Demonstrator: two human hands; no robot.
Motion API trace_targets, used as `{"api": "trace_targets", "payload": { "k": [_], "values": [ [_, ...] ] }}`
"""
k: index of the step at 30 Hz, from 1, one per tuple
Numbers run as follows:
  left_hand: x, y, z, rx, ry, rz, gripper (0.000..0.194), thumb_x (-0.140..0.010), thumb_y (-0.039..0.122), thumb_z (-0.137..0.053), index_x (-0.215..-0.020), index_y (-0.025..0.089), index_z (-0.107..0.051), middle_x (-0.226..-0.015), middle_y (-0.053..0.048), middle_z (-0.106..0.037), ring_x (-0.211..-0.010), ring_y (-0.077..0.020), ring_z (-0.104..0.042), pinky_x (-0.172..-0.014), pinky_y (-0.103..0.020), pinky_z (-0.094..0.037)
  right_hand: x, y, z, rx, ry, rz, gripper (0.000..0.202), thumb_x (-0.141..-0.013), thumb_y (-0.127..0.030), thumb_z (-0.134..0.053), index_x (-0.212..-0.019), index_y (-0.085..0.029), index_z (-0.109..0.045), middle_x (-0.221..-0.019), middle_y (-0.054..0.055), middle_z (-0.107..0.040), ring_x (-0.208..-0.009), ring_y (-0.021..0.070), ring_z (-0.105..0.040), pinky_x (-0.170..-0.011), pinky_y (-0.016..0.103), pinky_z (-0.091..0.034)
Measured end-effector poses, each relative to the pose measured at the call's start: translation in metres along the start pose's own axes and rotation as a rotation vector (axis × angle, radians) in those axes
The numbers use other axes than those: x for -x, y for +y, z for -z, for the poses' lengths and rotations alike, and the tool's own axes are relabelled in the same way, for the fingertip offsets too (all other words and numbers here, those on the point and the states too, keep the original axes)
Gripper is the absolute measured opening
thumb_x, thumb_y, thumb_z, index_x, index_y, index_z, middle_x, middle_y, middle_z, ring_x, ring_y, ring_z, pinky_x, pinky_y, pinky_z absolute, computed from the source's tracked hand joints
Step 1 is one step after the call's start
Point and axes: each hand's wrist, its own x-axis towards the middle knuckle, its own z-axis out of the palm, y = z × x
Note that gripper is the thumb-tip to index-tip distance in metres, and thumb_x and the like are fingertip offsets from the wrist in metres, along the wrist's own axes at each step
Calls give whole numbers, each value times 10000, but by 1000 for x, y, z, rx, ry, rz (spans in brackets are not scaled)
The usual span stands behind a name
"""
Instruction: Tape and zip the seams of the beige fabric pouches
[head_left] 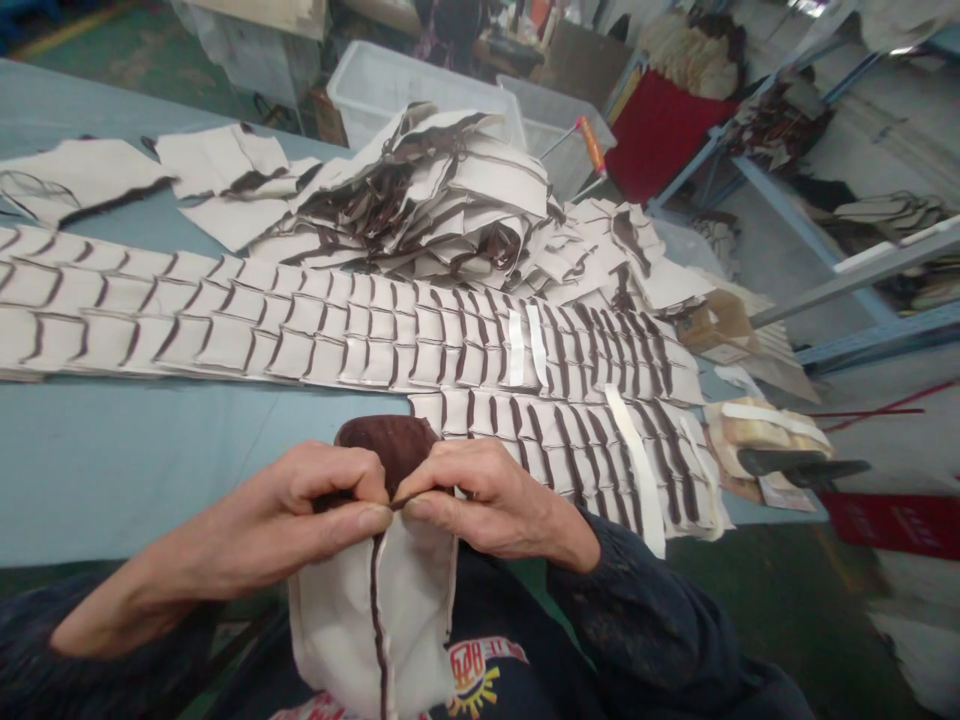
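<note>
A white fabric piece (337, 630) with a dark brown seam down its middle and a brown part (390, 445) at its top hangs between my hands, in front of my body. My left hand (322, 500) pinches the brown edge from the left, thumb and fingers pressed together. From the right, my right hand (487, 495) pinches the same edge, its thumb tip almost touching the left thumb at the seam. Just beyond the hands, overlapping rows of white pieces with dark brown edges (360, 330) cover the blue table (225, 440).
A large heap of white and brown pieces (465, 190) lies behind the rows. Plastic bins (420, 80) stand beyond the table. White strips (637, 465) rest on the rows at the right, near a bundle (772, 430). Metal shelves (795, 215) are at the far right.
</note>
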Motion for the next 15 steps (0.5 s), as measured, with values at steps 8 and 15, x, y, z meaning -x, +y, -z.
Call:
{"api": "trace_targets", "payload": {
  "k": [8,15],
  "values": [
    [4,16,11,-99,-65,-12,423,-1269,476,-639,-923,246,-719,-843,30,-711,-747,-167,-652,-698,-244,-534,9,-3,-1,-35,0,-44,296,-1290,-434,-718,-1230,-206,-896,-971,45,-874,-836,188,-783,-850,318,-654],
    [8,20,3,-120,-18,-76,397,-1269,424,-645,-925,257,-753,-824,31,-722,-724,-162,-678,-692,-244,-542,14,-12,5,-26,-62,-62,322,-1328,-424,-655,-1298,-199,-884,-1037,63,-874,-896,186,-796,-850,299,-640]
  ]
}}
